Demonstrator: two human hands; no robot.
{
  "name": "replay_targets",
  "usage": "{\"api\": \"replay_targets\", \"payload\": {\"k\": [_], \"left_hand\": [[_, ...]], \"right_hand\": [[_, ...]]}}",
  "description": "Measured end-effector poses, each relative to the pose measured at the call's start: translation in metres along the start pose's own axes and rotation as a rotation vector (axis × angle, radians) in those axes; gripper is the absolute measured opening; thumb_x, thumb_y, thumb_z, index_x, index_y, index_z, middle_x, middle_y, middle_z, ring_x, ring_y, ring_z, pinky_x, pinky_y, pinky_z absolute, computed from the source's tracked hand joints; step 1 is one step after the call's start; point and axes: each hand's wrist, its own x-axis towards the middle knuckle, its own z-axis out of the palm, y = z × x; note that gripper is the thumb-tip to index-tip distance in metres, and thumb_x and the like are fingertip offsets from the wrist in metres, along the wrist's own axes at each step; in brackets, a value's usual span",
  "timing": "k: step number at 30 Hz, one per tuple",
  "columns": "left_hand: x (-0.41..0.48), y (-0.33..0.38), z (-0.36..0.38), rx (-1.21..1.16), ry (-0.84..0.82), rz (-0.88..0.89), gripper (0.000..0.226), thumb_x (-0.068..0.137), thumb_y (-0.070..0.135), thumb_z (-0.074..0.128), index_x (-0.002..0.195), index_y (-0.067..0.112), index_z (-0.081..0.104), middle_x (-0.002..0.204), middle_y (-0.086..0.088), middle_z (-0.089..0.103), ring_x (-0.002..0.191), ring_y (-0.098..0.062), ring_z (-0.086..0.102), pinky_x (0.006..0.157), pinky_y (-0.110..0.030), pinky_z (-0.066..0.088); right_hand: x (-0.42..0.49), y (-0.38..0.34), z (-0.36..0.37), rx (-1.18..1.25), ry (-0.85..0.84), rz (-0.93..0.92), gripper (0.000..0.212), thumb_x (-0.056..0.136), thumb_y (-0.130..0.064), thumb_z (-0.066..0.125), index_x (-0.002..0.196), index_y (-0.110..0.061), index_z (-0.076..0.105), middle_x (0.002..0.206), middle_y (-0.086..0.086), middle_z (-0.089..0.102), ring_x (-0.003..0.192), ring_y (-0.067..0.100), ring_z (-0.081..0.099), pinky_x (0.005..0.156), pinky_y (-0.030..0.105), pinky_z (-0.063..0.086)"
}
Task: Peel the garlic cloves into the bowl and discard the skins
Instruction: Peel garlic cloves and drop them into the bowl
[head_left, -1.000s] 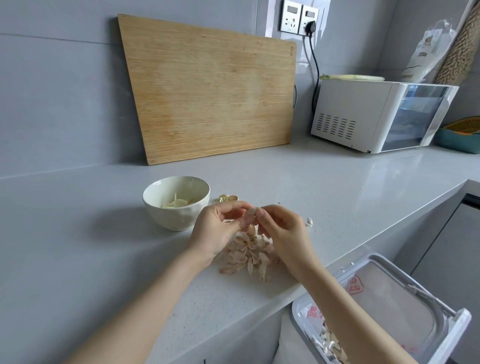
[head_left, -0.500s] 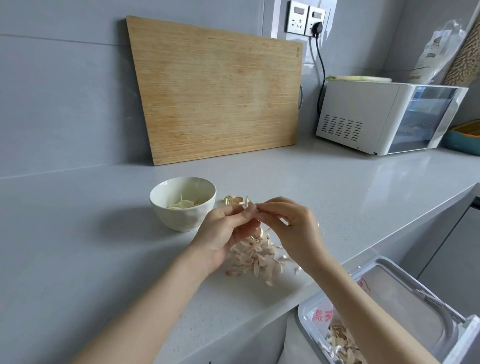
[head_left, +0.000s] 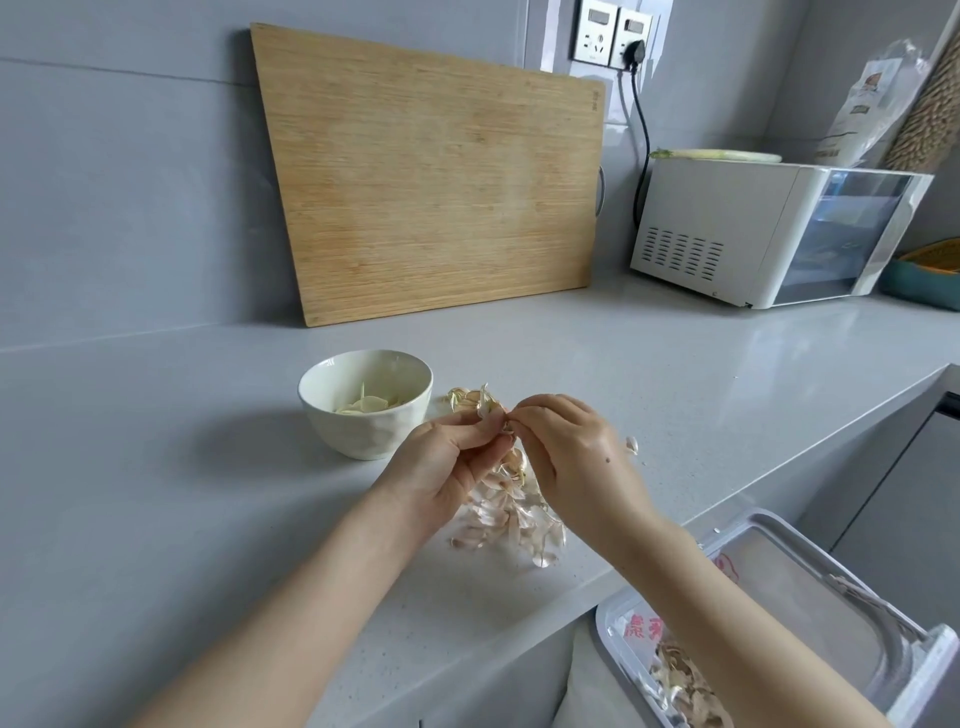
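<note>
Pinching one garlic clove (head_left: 485, 408) between the fingertips of both hands, I held it just above the countertop (head_left: 208, 519). My left hand (head_left: 447, 457) gripped its body while my right hand (head_left: 571, 457) nipped the papery skin standing up from it. I worked just right of the bowl (head_left: 363, 436), likely so each bare clove had a short trip. The heap of skins (head_left: 509, 514) lay directly under my palms, so peelings fell in one place (handy, I'd judge, for sweeping into the open bin (head_left: 758, 519) below my right forearm, which already held some). Counted: one bowl, one bin, one clove in hand and one stray flake (head_left: 631, 444) beyond my right knuckles. Unpeeled cloves (head_left: 462, 397) lay just past my fingertips. Those, the pale cloves in the bowl and the skins overlapped too much to number.
</note>
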Motion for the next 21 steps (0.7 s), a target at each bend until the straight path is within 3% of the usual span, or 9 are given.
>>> {"api": "replay_targets", "payload": {"k": [3, 8, 11, 15, 18, 21], "left_hand": [[-0.001, 0.001, 0.000, -0.020, -0.005, -0.005, 0.007, 0.077, -0.007, 0.058, 0.073, -0.003, 0.063, 0.065, -0.008, 0.064, 0.058, -0.012, 0.065, 0.053, -0.015, 0.053], [-0.005, 0.000, 0.002, 0.036, -0.055, 0.019, 0.007, 0.062, -0.002, 0.062, 0.067, -0.001, 0.066, 0.065, -0.006, 0.066, 0.060, -0.011, 0.066, 0.055, -0.016, 0.053], [-0.006, 0.002, 0.003, 0.045, -0.111, -0.003, 0.009, 0.065, -0.002, 0.061, 0.064, 0.000, 0.070, 0.066, -0.007, 0.066, 0.062, -0.012, 0.067, 0.055, -0.016, 0.053], [-0.007, 0.005, 0.003, 0.155, -0.148, -0.066, 0.020, 0.074, 0.000, 0.058, 0.092, -0.007, 0.065, 0.066, -0.007, 0.065, 0.066, -0.014, 0.060, 0.053, -0.015, 0.051], [-0.008, 0.006, 0.003, 0.185, -0.135, -0.122, 0.011, 0.081, -0.001, 0.054, 0.087, -0.004, 0.063, 0.062, -0.009, 0.061, 0.056, -0.013, 0.055, 0.046, -0.014, 0.046], [-0.008, 0.008, 0.003, 0.166, -0.100, -0.164, 0.018, 0.088, 0.000, 0.048, 0.085, -0.005, 0.065, 0.062, -0.009, 0.056, 0.050, -0.012, 0.052, 0.041, -0.013, 0.040]], "right_hand": [[0.001, -0.003, 0.001, -0.068, -0.026, -0.027, 0.014, 0.084, -0.002, 0.053, 0.077, 0.001, 0.065, 0.076, 0.008, 0.064, 0.065, 0.025, 0.061, 0.064, 0.027, 0.045], [0.002, -0.004, -0.003, -0.042, 0.001, -0.044, 0.027, 0.088, -0.012, 0.044, 0.071, 0.000, 0.061, 0.072, 0.008, 0.062, 0.062, 0.023, 0.058, 0.059, 0.025, 0.044], [0.002, 0.000, -0.003, 0.076, 0.026, 0.083, 0.025, 0.089, -0.017, 0.044, 0.074, -0.003, 0.060, 0.075, 0.005, 0.061, 0.060, 0.017, 0.053, 0.057, 0.023, 0.043], [0.000, 0.011, -0.002, 0.090, 0.085, 0.212, 0.018, 0.086, -0.010, 0.049, 0.076, -0.004, 0.062, 0.075, 0.001, 0.059, 0.059, 0.010, 0.046, 0.057, 0.021, 0.040], [0.000, 0.020, -0.005, 0.046, 0.103, 0.297, 0.014, 0.082, -0.002, 0.053, 0.073, -0.003, 0.063, 0.071, -0.005, 0.053, 0.055, 0.008, 0.039, 0.056, 0.012, 0.036], [-0.002, 0.024, -0.011, -0.025, 0.008, 0.374, 0.018, 0.083, 0.000, 0.061, 0.066, -0.005, 0.063, 0.062, -0.006, 0.049, 0.049, 0.007, 0.038, 0.051, 0.008, 0.033]]}}
